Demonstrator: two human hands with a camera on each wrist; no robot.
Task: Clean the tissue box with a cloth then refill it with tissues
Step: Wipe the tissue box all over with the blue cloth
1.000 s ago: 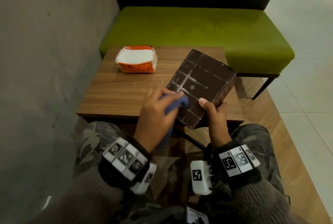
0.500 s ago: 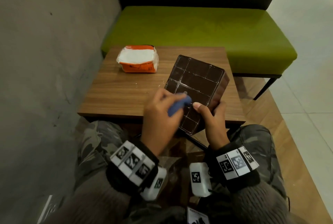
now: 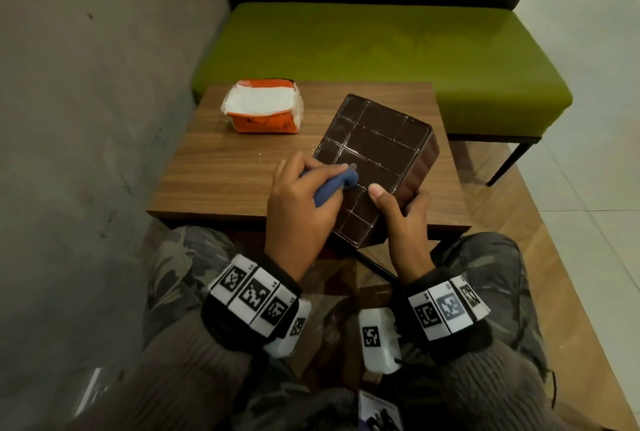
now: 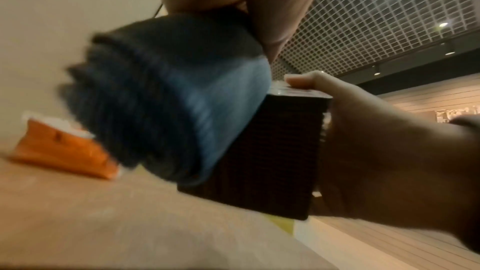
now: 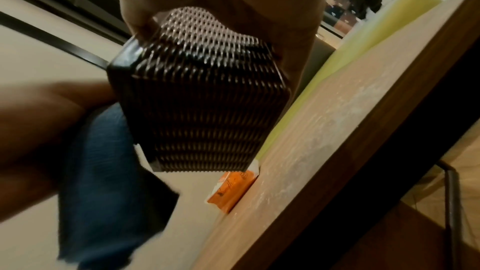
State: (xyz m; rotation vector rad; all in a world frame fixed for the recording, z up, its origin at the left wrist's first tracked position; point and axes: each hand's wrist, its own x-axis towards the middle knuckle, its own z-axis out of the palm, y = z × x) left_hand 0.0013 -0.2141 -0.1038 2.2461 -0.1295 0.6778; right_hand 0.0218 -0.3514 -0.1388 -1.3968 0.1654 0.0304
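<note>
Now the right hand (image 3: 403,222) grips the tilted tissue box (image 3: 375,156) while the left hand (image 3: 301,212) presses its held cloth (image 3: 334,186) on it.

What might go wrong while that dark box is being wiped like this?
The tissue box is tilted, and only the right hand holds it, at its near end; a hard push from the blue cloth in the left hand could twist it out of that grip. It also overhangs the table's near edge, so it might drop towards the floor.
</note>
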